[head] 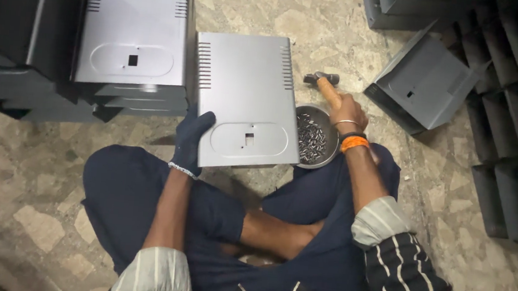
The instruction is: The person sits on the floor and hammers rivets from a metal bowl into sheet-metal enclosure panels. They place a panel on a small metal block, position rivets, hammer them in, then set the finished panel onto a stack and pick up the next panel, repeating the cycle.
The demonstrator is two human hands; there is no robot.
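Head view, looking steeply down
Close above crossed legs (215, 223) and stone floor (37, 176), facing forward over the lap

Grey metal cover (247, 101), dark-blue glove (191, 139), orange wristband (354, 143)
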